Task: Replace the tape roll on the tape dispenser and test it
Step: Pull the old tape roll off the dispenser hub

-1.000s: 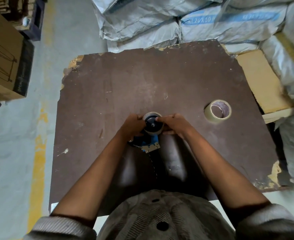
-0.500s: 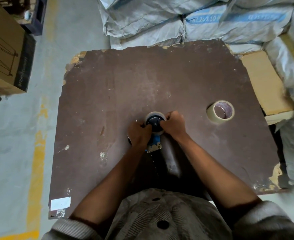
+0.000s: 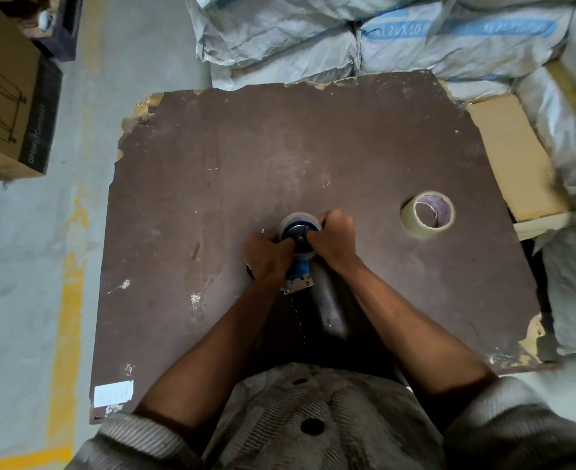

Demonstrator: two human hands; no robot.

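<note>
Hands: left hand clenched on tape dispenser, right hand gripping roll on dispenser; both near mid-surface.
Room: grey concrete floor w/ yellow line, stacked woven sacks behind, cardboard box far left.
Surface: dark brown board, scuffed, edges chipped, white label at near-left corner.
Spare tape roll: pale, lying flat, well apart to the right.
Hidden: dispenser handle under left hand; only blue body & metal blade end show.
</note>
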